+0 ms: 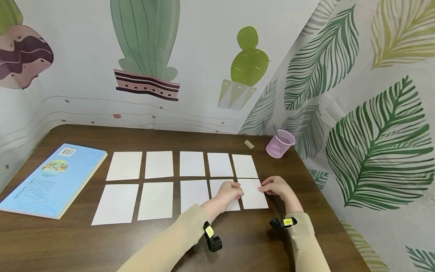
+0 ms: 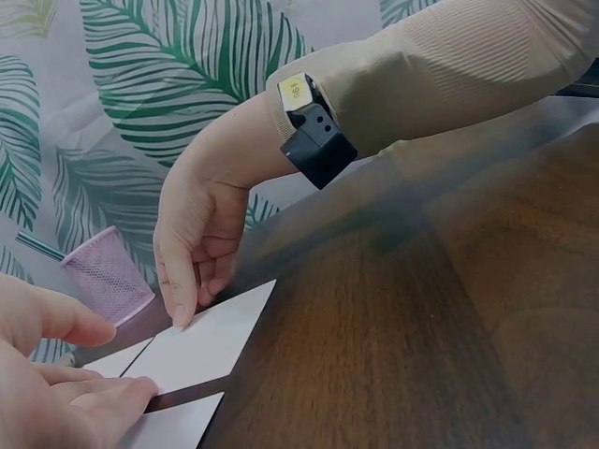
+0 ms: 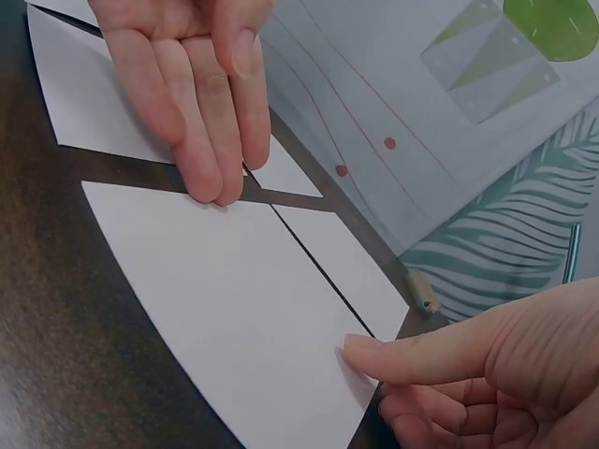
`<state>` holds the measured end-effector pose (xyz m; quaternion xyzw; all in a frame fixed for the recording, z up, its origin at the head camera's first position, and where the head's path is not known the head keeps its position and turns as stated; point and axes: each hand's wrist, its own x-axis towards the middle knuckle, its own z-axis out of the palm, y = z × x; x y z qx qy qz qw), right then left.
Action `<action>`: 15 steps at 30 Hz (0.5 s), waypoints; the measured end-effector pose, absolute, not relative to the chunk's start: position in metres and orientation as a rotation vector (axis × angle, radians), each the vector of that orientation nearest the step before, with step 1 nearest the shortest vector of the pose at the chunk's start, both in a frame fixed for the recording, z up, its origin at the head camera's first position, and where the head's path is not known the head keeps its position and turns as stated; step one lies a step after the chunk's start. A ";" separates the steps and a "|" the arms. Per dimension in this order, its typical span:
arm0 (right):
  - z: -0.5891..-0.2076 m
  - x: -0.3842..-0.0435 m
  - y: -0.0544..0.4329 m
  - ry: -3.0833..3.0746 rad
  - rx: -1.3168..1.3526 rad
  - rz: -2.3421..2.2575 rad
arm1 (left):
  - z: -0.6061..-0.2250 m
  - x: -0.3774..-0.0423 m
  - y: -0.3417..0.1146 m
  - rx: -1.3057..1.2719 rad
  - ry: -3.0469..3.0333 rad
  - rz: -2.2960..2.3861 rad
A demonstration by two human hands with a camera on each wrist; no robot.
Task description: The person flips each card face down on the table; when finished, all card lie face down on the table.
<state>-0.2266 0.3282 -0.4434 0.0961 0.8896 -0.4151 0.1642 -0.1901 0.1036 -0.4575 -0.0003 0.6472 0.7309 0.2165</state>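
Observation:
A white paper card [image 1: 252,197] lies flat at the right end of the front row, between my two hands. My left hand [image 1: 227,197] reaches over the neighbouring card, and its fairly straight fingertips [image 3: 215,192] touch the end card's left edge. At the opposite edge, my right hand [image 1: 278,188] holds the card by its corner. Its thumb [image 3: 370,354] lies on top while the other fingers curl in at the edge. In the left wrist view the same card [image 2: 217,339] is seen at a slant, with the right hand above it.
More white cards [image 1: 159,200] form two rows on the brown wooden table [image 1: 244,245]. A blue book [image 1: 51,185] lies at the left. Behind the cards are an eraser [image 1: 249,144] and a pink mesh pen cup [image 1: 279,145] with a pen in it. Patterned cloth [image 1: 204,75] hangs behind.

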 end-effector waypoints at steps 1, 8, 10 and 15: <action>-0.444 -0.227 0.328 2.534 0.284 -1.191 | -0.457 -0.190 0.104 -0.002 1.789 2.030; -0.441 -0.229 0.326 2.546 0.318 -1.220 | -0.458 -0.192 0.101 0.000 1.733 2.080; -0.437 -0.230 0.322 2.550 0.311 -1.244 | -0.457 -0.193 0.097 0.032 1.690 2.102; -0.422 -0.234 0.300 2.534 0.235 -1.326 | -0.456 -0.202 0.074 0.140 1.606 2.115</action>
